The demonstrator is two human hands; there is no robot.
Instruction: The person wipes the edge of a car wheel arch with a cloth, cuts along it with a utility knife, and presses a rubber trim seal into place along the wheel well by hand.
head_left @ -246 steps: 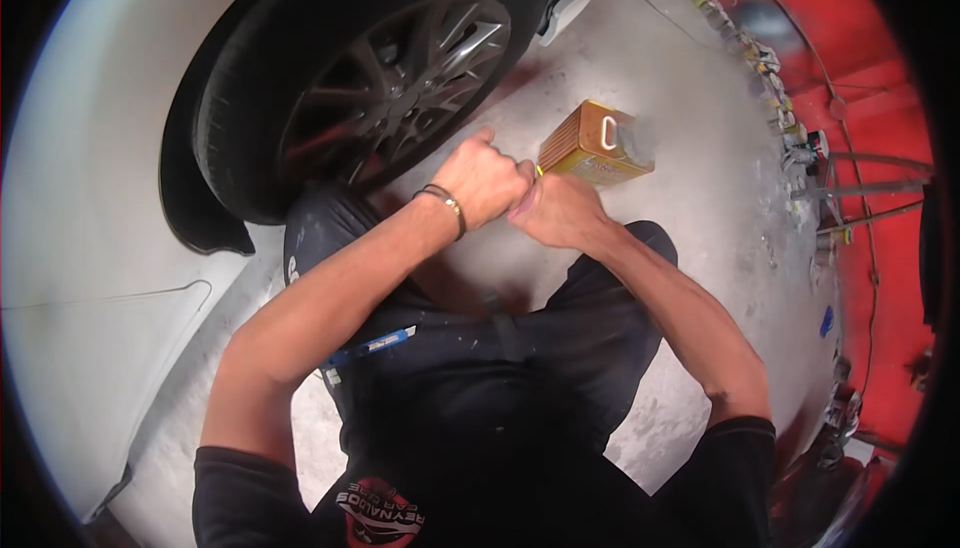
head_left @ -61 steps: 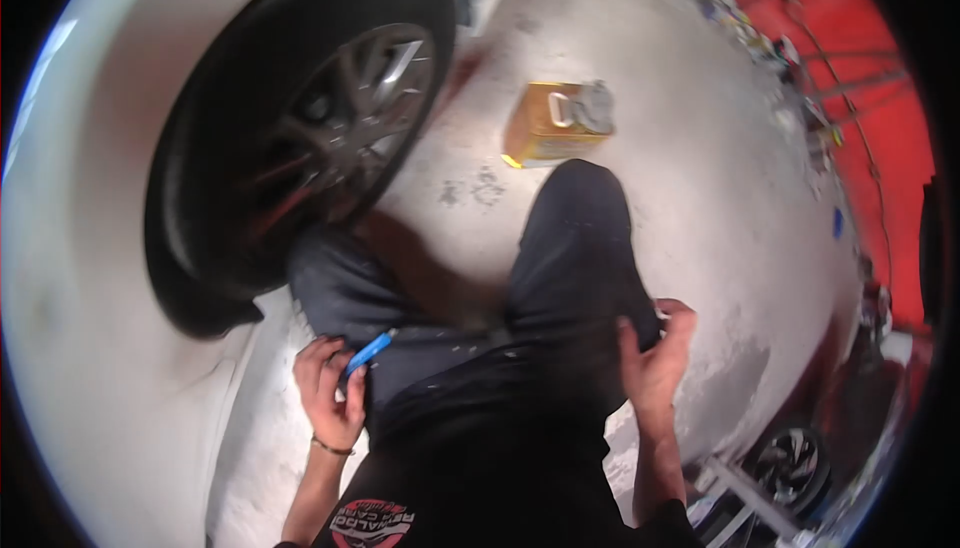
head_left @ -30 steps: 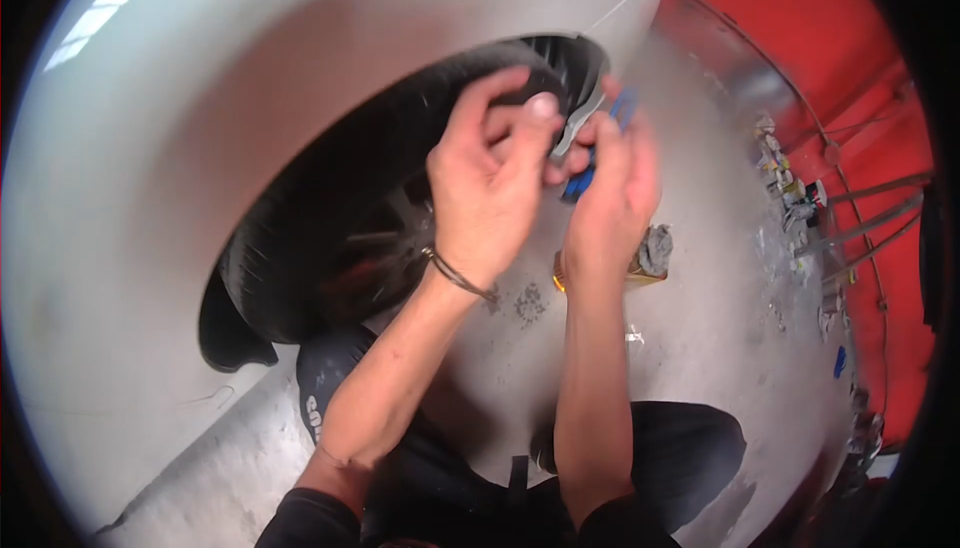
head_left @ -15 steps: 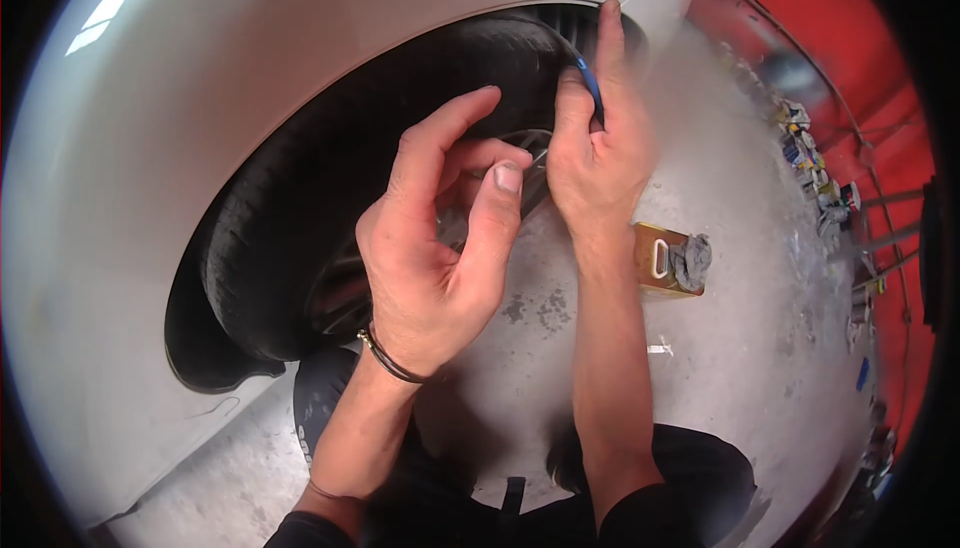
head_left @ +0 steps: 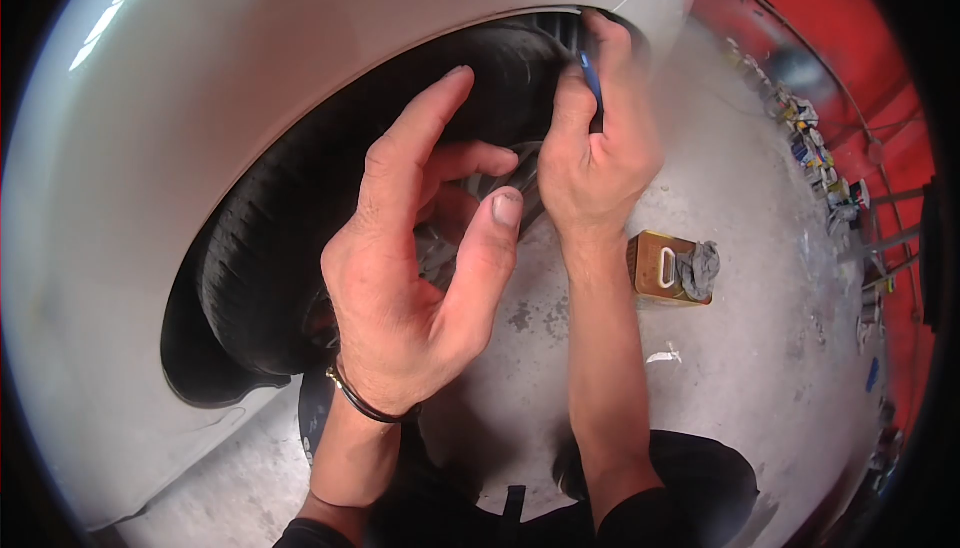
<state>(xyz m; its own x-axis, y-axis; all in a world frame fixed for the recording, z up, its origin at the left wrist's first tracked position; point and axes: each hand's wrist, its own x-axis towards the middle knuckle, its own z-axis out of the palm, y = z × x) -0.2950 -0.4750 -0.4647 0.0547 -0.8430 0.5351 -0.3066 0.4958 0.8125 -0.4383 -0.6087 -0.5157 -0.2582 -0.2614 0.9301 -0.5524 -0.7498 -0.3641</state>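
Observation:
My right hand (head_left: 600, 163) is raised at the front end of the wheel arch, closed around a slim blue object (head_left: 591, 78) whose kind I cannot make out. Its bent index finger reaches the rim of the arch on the white car panel (head_left: 250, 78). In front of the black tyre (head_left: 260, 258), my left hand (head_left: 400, 258) hangs in the air with thumb and fingers apart and nothing between them. A dark bracelet (head_left: 365, 401) circles the left wrist. Part of the wheel is hidden behind the left hand.
On the concrete floor to the right stands a brown-gold can (head_left: 655, 266) with a handle and a crumpled grey rag (head_left: 705, 268) on top. A white scrap (head_left: 664, 356) lies below it. Several cans and bottles (head_left: 810, 148) line the red wall (head_left: 840, 28).
My left hand has shifted left, its thumb and fingers spreading wider. My right index finger, stretched straight up before, is now bent in at the arch rim. The blue object stays in the right hand.

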